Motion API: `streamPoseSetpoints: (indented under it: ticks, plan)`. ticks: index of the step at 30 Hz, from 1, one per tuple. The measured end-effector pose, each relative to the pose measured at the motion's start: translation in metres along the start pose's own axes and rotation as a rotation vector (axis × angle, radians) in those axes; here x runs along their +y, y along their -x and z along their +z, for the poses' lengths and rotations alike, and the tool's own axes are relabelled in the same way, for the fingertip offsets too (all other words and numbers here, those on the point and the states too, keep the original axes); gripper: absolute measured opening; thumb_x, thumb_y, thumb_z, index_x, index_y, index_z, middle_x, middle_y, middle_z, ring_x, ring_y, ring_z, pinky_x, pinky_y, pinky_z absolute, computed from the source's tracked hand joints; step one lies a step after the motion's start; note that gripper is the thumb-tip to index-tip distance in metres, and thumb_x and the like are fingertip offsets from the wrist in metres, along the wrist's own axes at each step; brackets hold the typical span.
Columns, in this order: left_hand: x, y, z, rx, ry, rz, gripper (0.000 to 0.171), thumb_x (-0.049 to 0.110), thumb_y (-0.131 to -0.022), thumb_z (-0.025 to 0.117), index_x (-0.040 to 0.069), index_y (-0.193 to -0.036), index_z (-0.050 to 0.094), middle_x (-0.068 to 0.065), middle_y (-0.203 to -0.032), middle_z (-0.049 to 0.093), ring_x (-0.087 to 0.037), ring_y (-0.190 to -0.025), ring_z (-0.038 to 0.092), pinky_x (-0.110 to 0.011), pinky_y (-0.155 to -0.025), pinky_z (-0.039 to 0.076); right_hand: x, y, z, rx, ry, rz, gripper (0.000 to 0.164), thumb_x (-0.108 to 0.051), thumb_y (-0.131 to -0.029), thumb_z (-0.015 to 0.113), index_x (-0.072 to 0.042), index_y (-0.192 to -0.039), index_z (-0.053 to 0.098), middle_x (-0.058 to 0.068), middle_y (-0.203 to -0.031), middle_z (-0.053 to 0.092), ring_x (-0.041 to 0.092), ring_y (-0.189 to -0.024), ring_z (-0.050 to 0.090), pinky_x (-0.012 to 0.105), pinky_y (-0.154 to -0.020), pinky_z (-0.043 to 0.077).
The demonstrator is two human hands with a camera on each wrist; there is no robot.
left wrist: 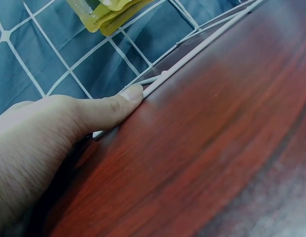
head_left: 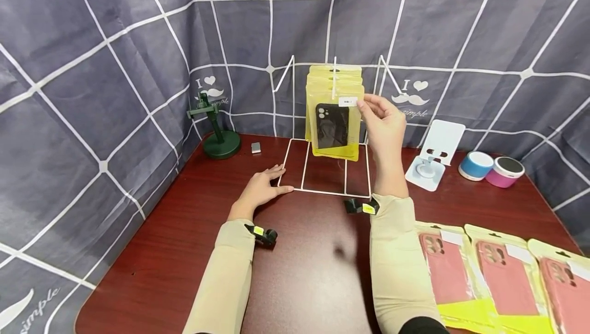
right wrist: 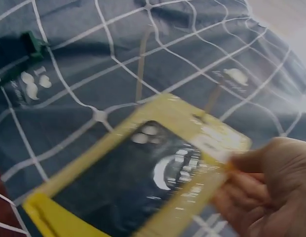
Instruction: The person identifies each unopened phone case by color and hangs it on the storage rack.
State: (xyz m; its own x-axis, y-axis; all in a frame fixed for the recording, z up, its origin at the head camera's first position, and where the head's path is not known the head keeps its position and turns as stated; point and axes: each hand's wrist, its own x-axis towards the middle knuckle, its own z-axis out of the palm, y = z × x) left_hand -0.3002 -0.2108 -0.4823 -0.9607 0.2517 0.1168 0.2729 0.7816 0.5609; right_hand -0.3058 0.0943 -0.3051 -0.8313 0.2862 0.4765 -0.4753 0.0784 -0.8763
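Several yellow-edged clear bags hang one behind another on the middle prong of a white wire rack (head_left: 335,192). The front one holds a black phone case (head_left: 333,126) and bears a white label. My right hand (head_left: 386,124) pinches this packaged phone case at its upper right edge, thumb in front. The right wrist view shows the same bag (right wrist: 168,106) tilted and slightly blurred. Low on the table, my left hand (head_left: 259,189) rests at the rack's front left corner. Its extended thumb (left wrist: 113,106) presses the front wire in the left wrist view.
Packaged pink phone cases (head_left: 507,277) lie at the right front. Behind them stand a white folding stand (head_left: 444,139), a blue round speaker (head_left: 476,166) and a pink one (head_left: 504,172). A green stand (head_left: 222,144) and a small grey block (head_left: 255,148) are at the back left.
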Motion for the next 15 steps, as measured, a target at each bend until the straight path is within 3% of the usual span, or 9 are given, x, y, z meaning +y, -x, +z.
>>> streamPoseSetpoints:
  ticks: [4,7,11,15]
  plan:
    - [0.002,0.000,0.004,-0.009,0.005,0.007,0.082,0.066,-0.083,0.070,0.020,-0.149,0.051,-0.001,-0.158,0.041,-0.025,-0.148,0.032,-0.052,-0.118,0.028,-0.019,0.013,-0.033,-0.192,0.391,-0.008,0.038,-0.033,-0.094,0.073,-0.008,-0.122,0.072,0.008,-0.116,0.074,0.017,-0.106,0.070,0.032,-0.093,0.053]
    - [0.001,0.000,0.003,-0.015,0.008,0.007,0.082,0.065,-0.083,0.070,0.020,-0.149,0.051,-0.002,-0.158,0.041,-0.026,-0.148,0.032,-0.052,-0.117,0.029,-0.036,0.027,-0.059,-0.357,0.599,-0.040,0.043,-0.042,-0.095,0.069,-0.012,-0.124,0.071,0.005,-0.121,0.072,0.023,-0.113,0.067,0.043,-0.097,0.050]
    - [0.000,-0.001,0.001,-0.006,0.002,0.015,0.082,0.065,-0.084,0.071,0.019,-0.149,0.052,-0.003,-0.157,0.041,-0.029,-0.147,0.033,-0.052,-0.117,0.029,-0.051,0.042,-0.096,-0.575,0.683,-0.182,0.036,-0.041,-0.094,0.070,-0.020,-0.123,0.072,-0.001,-0.123,0.070,0.021,-0.113,0.063,0.041,-0.094,0.048]
    - [-0.002,-0.002,-0.001,0.008,-0.002,0.017,0.083,0.066,-0.083,0.071,0.018,-0.148,0.053,-0.003,-0.157,0.042,-0.029,-0.147,0.034,-0.053,-0.116,0.030,-0.038,0.046,-0.144,-0.750,0.697,-0.310,0.029,-0.030,-0.092,0.075,-0.025,-0.121,0.072,-0.006,-0.126,0.067,0.016,-0.115,0.060,0.028,-0.095,0.044]
